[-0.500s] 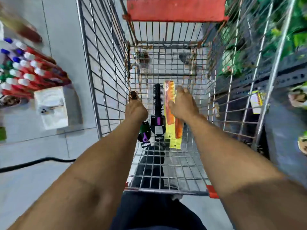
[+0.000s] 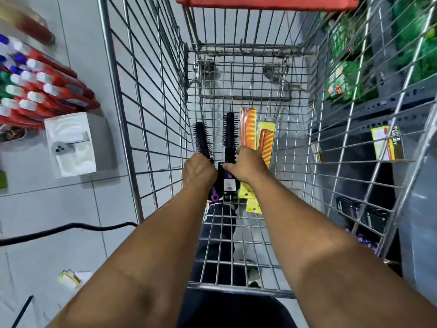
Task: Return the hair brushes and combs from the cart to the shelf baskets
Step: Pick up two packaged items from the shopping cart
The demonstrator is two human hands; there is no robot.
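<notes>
I look down into a wire shopping cart [image 2: 113,91]. My left hand [image 2: 199,171] is closed on the handle of a black round hair brush [image 2: 202,139], whose bristle head points away from me. My right hand [image 2: 248,166] wraps the handle of a second black round brush [image 2: 229,132], thumb on its label card. Two orange combs in yellow packaging lie on the cart floor just right of that hand: one long comb [image 2: 248,127] and a shorter comb [image 2: 266,143] partly under my fingers.
Red tubes with white caps [image 2: 35,91] and a white box [image 2: 71,143] sit on the floor at the left, with a black cable [image 2: 71,227] nearer me. Shelving on the right holds green packets [image 2: 343,84], yellow-carded items [image 2: 385,143] and black packs [image 2: 361,211].
My left hand has lifted its brush so the bristle head shows. My right hand has shifted from the comb to the middle brush, and the two combs now lie apart.
</notes>
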